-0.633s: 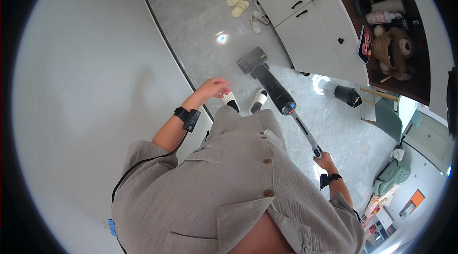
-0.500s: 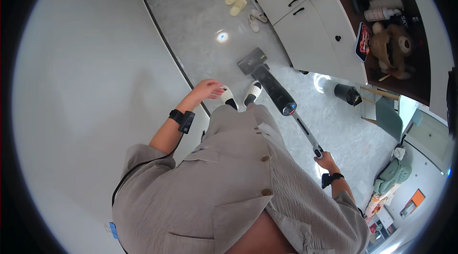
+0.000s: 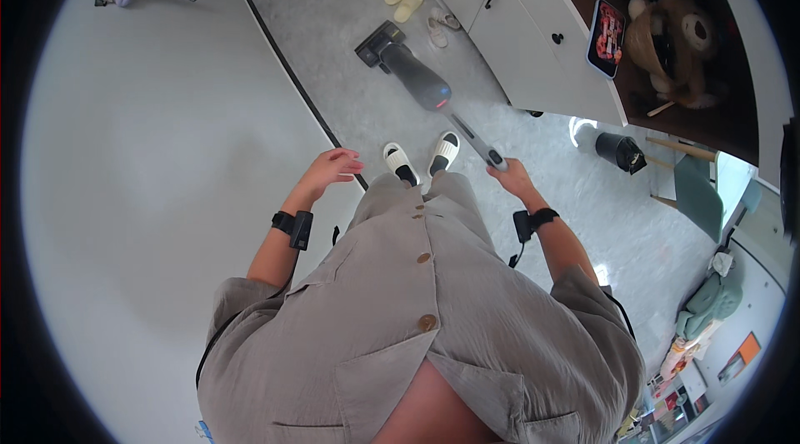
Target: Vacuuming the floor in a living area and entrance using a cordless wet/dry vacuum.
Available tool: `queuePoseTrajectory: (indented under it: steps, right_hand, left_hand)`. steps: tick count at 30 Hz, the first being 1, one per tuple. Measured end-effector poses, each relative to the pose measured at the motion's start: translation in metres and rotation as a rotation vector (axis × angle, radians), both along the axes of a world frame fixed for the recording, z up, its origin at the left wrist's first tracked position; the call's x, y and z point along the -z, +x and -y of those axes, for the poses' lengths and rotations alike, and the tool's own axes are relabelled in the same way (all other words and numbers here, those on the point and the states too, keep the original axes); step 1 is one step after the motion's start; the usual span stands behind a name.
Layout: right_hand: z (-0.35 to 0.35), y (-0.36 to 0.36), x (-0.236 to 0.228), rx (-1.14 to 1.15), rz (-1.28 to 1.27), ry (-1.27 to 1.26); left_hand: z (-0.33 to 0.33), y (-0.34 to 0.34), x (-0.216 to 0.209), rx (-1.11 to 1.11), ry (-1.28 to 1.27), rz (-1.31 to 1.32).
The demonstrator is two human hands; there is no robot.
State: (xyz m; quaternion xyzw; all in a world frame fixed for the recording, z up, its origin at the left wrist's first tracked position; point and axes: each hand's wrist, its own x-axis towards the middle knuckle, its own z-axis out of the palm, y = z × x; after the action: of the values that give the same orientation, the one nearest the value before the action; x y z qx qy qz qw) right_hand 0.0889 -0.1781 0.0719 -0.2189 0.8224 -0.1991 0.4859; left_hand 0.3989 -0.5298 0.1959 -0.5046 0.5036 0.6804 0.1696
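A grey upright floor cleaner (image 3: 417, 80) lies stretched out ahead of me, its wide dark head (image 3: 380, 44) flat on the shiny grey floor. My right hand (image 3: 514, 179) is wrapped round the end of its long handle (image 3: 475, 137). A small light glows blue and red where the body meets the handle. My left hand (image 3: 332, 170) hangs by the white wall with fingers stretched out, holding nothing. Both wrists wear black strapped devices. My feet, in white slides (image 3: 445, 152) over dark socks, stand behind the cleaner.
Yellow slippers (image 3: 402, 0) and pale shoes (image 3: 442, 25) lie beyond the cleaner head. White cabinets (image 3: 533, 35) line the right, with a phone (image 3: 606, 38) and teddy bear (image 3: 679, 48) on top. A black bin (image 3: 618, 150) and green chair (image 3: 698, 194) stand further right. The white wall (image 3: 150, 194) runs along my left.
The cleaner has been pushed forward and to the left, its head now nearer the slippers. My right hand went along with the handle. My left hand shifted slightly left.
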Motion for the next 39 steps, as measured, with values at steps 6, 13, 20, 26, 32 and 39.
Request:
queuePoseTrajectory:
  steps: [6,13,20,26,32,39]
  right_hand:
    - [-0.039,0.003,-0.006,0.025,0.002,0.004]
    - [-0.202,0.045,-0.038,0.109,0.024,0.182]
    - [-0.239,0.012,-0.082,0.002,-0.103,0.315]
    - [-0.183,0.007,-0.053,0.042,-0.091,0.133]
    - [-0.048,-0.034,-0.015,0.03,0.004,0.085]
    - [0.103,-0.028,0.02,-0.088,-0.048,0.237]
  left_hand:
    - [0.001,-0.014,-0.001,0.05,-0.004,0.003]
    - [0.016,-0.028,0.017,0.135,0.063,-0.058]
    - [0.07,-0.007,0.008,0.092,-0.179,0.013]
    - [0.195,0.017,-0.042,-0.194,-0.527,0.009]
    - [0.388,0.052,-0.042,-0.139,-1.176,0.213]
    - [0.658,0.038,-0.112,-0.097,-1.627,0.429]
